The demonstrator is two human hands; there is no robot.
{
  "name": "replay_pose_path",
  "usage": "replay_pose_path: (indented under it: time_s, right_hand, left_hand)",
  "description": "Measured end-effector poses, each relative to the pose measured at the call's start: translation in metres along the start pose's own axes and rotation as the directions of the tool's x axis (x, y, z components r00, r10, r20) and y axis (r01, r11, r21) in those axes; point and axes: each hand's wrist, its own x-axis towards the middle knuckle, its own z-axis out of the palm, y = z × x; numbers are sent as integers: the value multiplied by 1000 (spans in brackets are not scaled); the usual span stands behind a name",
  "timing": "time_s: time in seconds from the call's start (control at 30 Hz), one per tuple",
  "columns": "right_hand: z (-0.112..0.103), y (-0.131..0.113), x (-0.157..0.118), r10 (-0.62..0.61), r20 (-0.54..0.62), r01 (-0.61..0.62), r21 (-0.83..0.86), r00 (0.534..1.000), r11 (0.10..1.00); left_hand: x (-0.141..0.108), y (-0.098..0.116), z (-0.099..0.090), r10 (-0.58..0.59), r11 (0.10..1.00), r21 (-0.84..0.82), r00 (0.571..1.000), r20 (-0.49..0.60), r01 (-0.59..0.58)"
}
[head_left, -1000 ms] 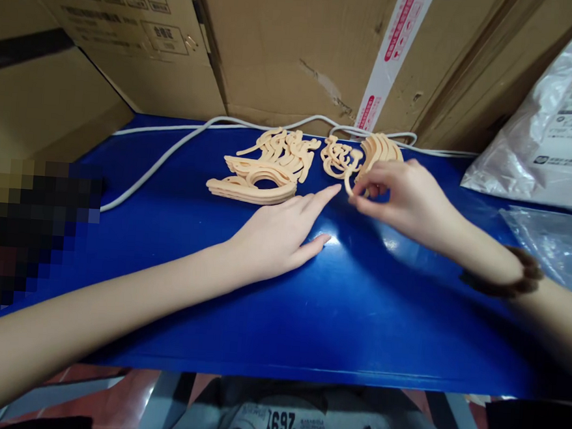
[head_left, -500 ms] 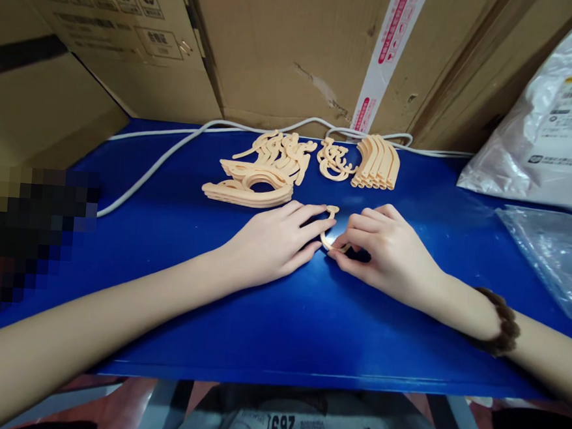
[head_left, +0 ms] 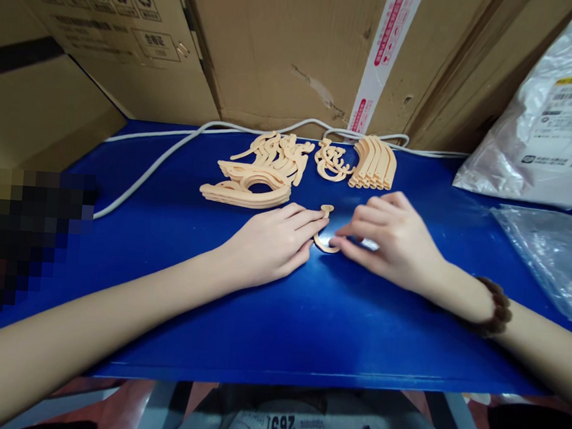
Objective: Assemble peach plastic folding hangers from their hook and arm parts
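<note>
A cream plastic hook, curved like a hanger hook with a flat round end, lies on the blue table in front of me. My left hand is closed on its stem, fingertips and thumb pressing it from the left. Just right of the hook's curved end hovers my right hand, index finger and thumb apart, with nothing visible between them. Whether a fingertip still touches the hook is hard to make out. Behind the hands are more cream parts: stacked hanger bodies, wavy arms, a small pile of hooks and lined-up curved tubes.
A white cable runs along the back of the blue table. Cardboard boxes stand behind it. At the right are a white plastic parcel bag and a clear plastic bag.
My right hand has let go of the hook's curved end and lifted slightly away. My left hand stays on the hook. The view has shifted a little.
</note>
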Motion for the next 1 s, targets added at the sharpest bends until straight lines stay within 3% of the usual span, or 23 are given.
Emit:
replay_pose_path:
  time_s: [0.13, 0.2, 0.37, 0.8, 1.0]
  right_hand:
    - [-16, 42, 2, 221, -115, -237, -157, 968, 959]
    - [-19, 67, -1, 295, -83, -306, -232, 952, 923]
    - [-13, 106, -12, 309, 72, -262, -374, 948, 890]
    - [-15, 98, -11, 228, 184, -138, -407, 956, 903]
    - [-15, 100, -12, 161, 181, -47, -512, 970, 858]
  left_hand:
    - [0, 0, 0, -3, 1000, -6, 1000, 3, 3]
    - [0, 0, 0, 1, 1000, -7, 1000, -6, -1]
    - [-1, 0, 0, 11, 1000, -3, 1000, -15, -11]
    - [0, 0, -1, 9, 1000, 5, 1000, 12, -9]
    - [0, 0, -1, 9, 1000, -4, 1000, 12, -9]
